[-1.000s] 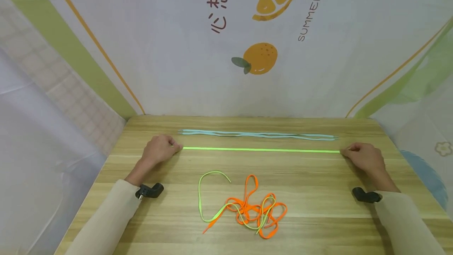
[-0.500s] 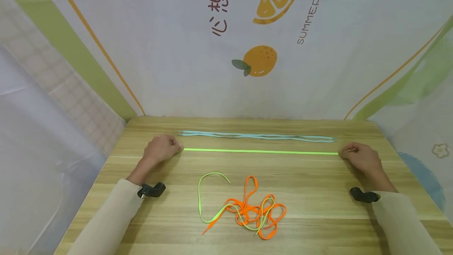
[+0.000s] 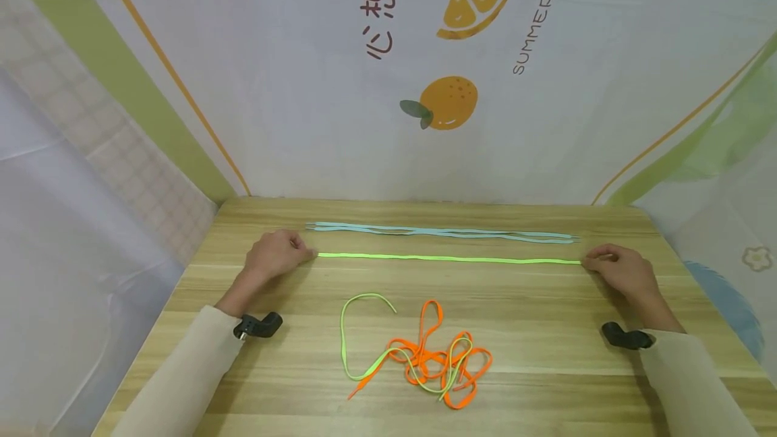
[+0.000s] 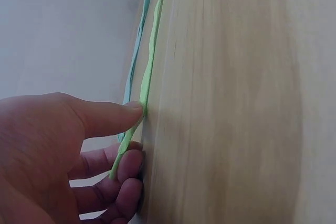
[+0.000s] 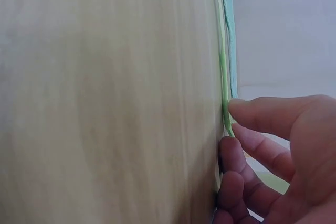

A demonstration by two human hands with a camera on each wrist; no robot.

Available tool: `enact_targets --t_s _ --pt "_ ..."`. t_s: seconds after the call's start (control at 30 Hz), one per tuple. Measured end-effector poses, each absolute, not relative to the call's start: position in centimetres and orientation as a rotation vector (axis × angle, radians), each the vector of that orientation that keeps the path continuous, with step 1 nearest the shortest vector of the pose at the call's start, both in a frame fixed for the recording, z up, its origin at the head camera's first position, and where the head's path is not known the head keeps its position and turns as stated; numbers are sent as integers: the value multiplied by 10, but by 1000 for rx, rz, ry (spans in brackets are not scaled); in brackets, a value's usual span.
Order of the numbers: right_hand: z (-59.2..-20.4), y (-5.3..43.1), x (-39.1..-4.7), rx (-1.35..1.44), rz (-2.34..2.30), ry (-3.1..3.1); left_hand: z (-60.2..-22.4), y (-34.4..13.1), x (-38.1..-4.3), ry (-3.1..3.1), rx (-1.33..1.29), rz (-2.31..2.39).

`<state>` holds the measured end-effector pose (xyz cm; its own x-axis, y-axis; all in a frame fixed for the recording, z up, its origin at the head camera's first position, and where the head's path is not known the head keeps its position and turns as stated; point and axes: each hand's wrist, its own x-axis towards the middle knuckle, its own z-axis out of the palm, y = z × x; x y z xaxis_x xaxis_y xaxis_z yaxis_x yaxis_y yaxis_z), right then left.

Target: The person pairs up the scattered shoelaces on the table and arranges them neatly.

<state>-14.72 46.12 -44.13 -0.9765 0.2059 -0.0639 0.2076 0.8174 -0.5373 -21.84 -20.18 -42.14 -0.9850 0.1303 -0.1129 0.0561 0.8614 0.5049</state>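
A bright green shoelace (image 3: 449,259) runs left to right across the table, nearly straight with slight ripples. My left hand (image 3: 276,254) pinches its left end; in the left wrist view the thumb lies on the lace (image 4: 151,56) and the tip shows past it by the curled fingers. At the opposite end, my right hand (image 3: 623,270) holds the lace between thumb and fingers, low at the tabletop. Just behind lie light blue shoelaces (image 3: 419,230), side by side and parallel to the green one. Nearer the front is a loose tangle of an orange shoelace (image 3: 434,356) and another green shoelace (image 3: 342,336).
The wooden table (image 3: 534,315) ends at the back against a hanging white cloth (image 3: 303,120) printed with oranges and lettering. More cloth hangs at both sides. A black wrist camera (image 3: 261,325) is strapped at the left cuff, and another (image 3: 625,336) at the right.
The green shoelace between my hands went from taut and straight to slightly rippled. Both hands stay in nearly the same places; the tangle and blue laces have not moved.
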Motion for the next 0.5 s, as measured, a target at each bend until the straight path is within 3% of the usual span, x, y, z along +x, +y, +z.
enact_targets --t_s 0.5 --pt "-436 470 -133 439 -1070 2867 -412 -230 -202 2899 66 723"
